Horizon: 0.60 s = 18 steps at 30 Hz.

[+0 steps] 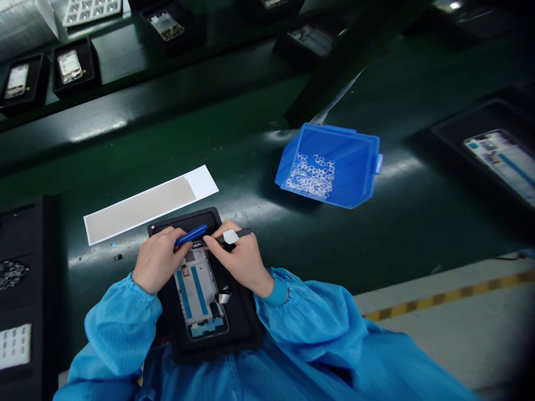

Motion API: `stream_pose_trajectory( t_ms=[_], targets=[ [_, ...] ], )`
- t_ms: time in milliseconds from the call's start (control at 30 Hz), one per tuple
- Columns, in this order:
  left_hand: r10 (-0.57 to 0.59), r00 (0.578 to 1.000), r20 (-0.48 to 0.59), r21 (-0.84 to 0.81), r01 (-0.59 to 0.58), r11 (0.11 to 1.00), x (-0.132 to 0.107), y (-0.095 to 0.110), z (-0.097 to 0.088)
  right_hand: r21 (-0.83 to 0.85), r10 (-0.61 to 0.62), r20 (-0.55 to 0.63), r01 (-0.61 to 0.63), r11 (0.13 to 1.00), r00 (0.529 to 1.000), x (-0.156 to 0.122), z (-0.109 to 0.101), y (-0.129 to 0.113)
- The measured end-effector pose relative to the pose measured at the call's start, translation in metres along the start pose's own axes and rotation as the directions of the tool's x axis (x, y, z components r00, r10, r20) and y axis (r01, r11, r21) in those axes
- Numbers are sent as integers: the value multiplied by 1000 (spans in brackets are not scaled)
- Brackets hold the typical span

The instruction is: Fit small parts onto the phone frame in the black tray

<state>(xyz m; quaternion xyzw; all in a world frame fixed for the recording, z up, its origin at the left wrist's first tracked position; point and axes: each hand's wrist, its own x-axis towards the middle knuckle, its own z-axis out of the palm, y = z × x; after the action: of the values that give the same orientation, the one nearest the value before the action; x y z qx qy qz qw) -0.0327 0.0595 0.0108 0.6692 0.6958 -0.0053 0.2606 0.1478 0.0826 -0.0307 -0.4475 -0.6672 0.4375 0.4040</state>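
A phone frame (196, 295) with two long blue strips lies in a black foam tray (240, 320) close to my body. My left hand (161, 257) is closed round a blue pen-like tool (191, 235) at the phone's top end. From the right, my right hand (240, 259) grips a slim dark tool (243, 232) with a white patch on it. The tips of both tools come close together over the top of the phone; whether they touch it I cannot tell. A small silvery flap (224, 296) sticks out from the phone's right side.
A blue bin (355, 167) of small white rings stands ahead on the right. Beyond my left hand lies a white strip sheet (142, 209). Black trays with phones (69, 67) line the back; another phone (507, 161) is far right. A dark parts tray (35, 289) borders the left.
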Motion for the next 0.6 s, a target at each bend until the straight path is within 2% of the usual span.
stream_pose_trajectory(
  t_ms=[233,600],
  targets=[
    [9,1000,4,-32,-9,999,0,0,0,-143,-65,37,70,987,997,1,1,-2],
    [21,1000,-15,-15,-21,1000,0,-2,1,-233,-128,43,134,963,991,0,4,-2]
  ],
)
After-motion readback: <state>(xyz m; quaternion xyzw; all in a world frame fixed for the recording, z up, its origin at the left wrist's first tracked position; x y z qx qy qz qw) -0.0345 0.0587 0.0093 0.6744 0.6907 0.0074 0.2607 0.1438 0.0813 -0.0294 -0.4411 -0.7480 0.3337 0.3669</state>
